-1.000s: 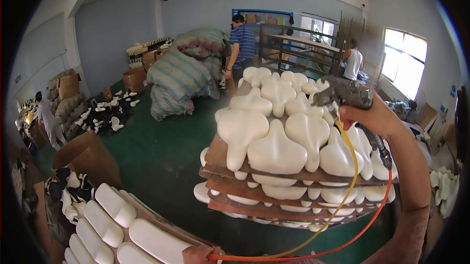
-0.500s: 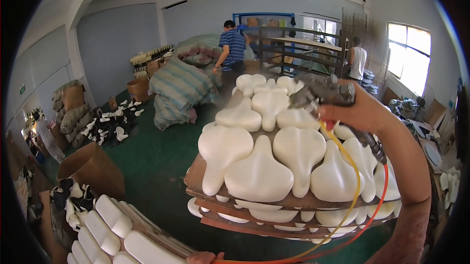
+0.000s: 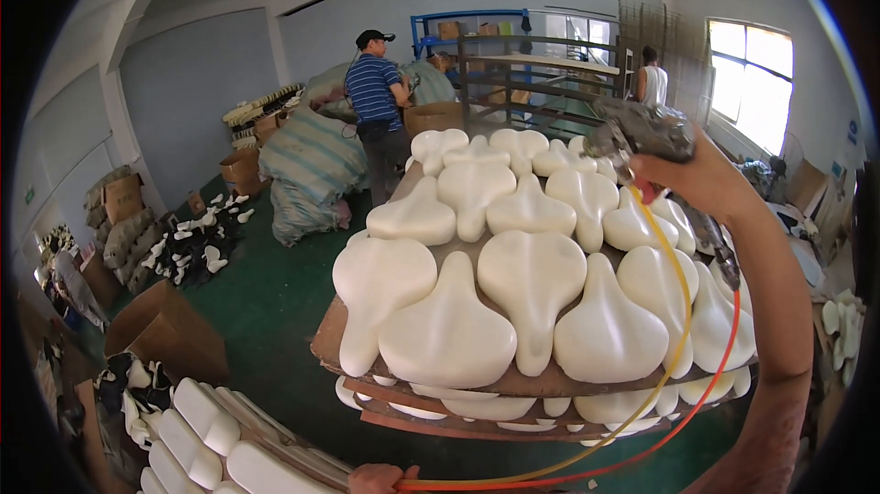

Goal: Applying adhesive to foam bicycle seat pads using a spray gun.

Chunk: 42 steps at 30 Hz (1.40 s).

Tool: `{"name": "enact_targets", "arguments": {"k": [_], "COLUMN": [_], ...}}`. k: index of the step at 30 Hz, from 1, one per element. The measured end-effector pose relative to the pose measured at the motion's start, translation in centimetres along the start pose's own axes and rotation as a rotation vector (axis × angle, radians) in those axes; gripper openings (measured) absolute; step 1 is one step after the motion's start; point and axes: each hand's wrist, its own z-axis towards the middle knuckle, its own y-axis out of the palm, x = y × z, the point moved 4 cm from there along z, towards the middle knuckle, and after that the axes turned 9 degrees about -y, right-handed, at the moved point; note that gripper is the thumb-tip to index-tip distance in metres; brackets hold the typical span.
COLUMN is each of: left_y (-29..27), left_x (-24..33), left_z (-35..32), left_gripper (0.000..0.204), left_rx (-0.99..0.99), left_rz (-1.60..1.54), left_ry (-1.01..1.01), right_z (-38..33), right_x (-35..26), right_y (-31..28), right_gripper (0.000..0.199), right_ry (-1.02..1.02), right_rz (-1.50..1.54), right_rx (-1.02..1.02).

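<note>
right hand (image 3: 706,184) closed around spray gun (image 3: 639,132), upper right, over white foam saddles (image 3: 532,274) at centre | left hand (image 3: 378,478) pinching hoses (image 3: 683,347), bottom edge | risk: hoses may drag across saddles, shifting them

Around me the walls (image 3: 192,82) are pale grey-blue, filling the upper left of the frame, and the green floor (image 3: 266,311) spreads across the lower left. At the right edge a bright window (image 3: 750,82) lets daylight in. A blue metal rack (image 3: 477,31) stands at top centre against the far wall. Cardboard boxes (image 3: 165,334) sit at the left, and bulging sacks (image 3: 307,164) lie left of centre.
</note>
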Motion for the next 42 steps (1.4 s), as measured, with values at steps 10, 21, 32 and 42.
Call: {"name": "enact_targets", "arguments": {"k": [10,21,32,42], "left_y": [0.3,-5.7,-10.1,-6.2], "left_x": [1.5,-1.7,-3.3,0.5], "left_z": [-1.1,-10.3,-17.5,-17.8], "left_gripper": [0.034,0.032,0.034,0.038], "left_rx": [-0.077,-0.128,-0.259,-0.248], "left_rz": [-0.075,-0.118,-0.198,-0.118], "left_ry": [0.050,0.040,0.084,0.098], "right_z": [-2.2,-14.1,-24.1,-24.5], "right_x": [0.0,-9.1,-17.0,-14.6], "right_y": [-1.8,1.3,4.9,1.9], "right_gripper": [0.031,0.029,0.025,0.024], "right_ry": [0.083,0.064,0.100,0.002], "right_rz": [-0.005,-0.005,0.129,0.144], "right_rx": [0.055,-0.108,-0.241,-0.265]}}
